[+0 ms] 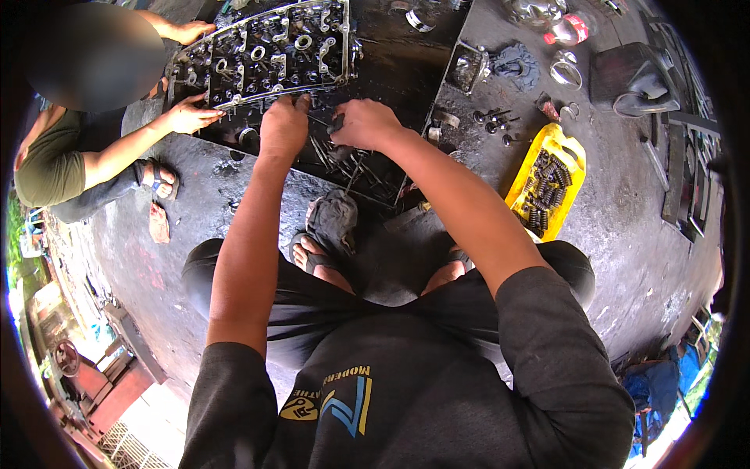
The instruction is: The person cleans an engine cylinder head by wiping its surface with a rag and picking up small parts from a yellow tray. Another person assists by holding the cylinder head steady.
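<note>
A cylinder head (pixel 269 55), oily and full of valve-train parts, lies tilted over the dark metal tray (pixel 391 55). At its near edge my left hand (pixel 284 127) is closed with curled fingers; whatever is in them is hidden. My right hand (pixel 366 123), just to the right, pinches a small dark piece (pixel 337 123) whose kind I cannot make out. A thin metal rod (pixel 319 121) shows between the two hands. Below them, several engine valves (pixel 344 162) with long stems lie heaped in the tray's near corner.
A co-worker's hand (pixel 191 116) supports the cylinder head at left; their other hand (pixel 190 32) is at its far end. On the right are a yellow cut container (pixel 576 160) with springs, loose valves (pixel 494 121), a plastic bottle (pixel 569 30) and a dark rag (pixel 516 66). A grey cloth (pixel 333 217) lies near my foot.
</note>
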`<state>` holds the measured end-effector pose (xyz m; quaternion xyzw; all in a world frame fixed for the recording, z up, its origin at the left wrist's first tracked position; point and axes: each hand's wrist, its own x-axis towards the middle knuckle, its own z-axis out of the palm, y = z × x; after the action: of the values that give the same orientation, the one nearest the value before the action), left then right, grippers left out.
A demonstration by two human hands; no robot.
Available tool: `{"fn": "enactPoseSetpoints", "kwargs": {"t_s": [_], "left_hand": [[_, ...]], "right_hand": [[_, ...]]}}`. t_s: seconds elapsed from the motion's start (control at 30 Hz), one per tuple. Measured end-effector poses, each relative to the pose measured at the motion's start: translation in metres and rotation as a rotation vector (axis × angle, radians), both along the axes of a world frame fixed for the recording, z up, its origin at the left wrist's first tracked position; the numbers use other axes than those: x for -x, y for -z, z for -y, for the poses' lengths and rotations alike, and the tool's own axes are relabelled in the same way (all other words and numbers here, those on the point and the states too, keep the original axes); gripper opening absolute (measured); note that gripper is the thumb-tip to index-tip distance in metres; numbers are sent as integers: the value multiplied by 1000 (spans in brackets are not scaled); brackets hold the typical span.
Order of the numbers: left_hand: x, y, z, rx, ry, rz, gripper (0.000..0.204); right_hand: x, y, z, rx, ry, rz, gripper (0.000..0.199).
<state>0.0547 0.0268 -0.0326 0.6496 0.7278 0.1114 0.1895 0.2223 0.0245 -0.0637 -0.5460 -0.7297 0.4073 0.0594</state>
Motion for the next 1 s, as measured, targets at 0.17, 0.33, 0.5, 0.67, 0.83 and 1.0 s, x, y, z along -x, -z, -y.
{"fn": "enactPoseSetpoints", "kwargs": {"t_s": [0.17, 0.33, 0.5, 0.67, 0.83, 1.0], "left_hand": [[11, 9, 1, -98, -54, -125, 40], [30, 35, -4, -15, 132, -243, 43], [9, 46, -5, 367, -208, 382, 42], [-23, 25, 4, 621, -399, 1057, 41], [10, 57, 5, 378, -57, 194, 47], [53, 101, 16, 292, 283, -226, 43]], "right_hand": [[-18, 36, 15, 14, -67, 137, 48], [-33, 30, 13, 140, -109, 176, 77], [-28, -2, -27, 353, 54, -229, 64], [-77, -58, -58, -148, -470, -78, 23], [-163, -94, -25, -137, -334, 478, 26], [-225, -29, 24, -23, -166, 769, 19]]}}
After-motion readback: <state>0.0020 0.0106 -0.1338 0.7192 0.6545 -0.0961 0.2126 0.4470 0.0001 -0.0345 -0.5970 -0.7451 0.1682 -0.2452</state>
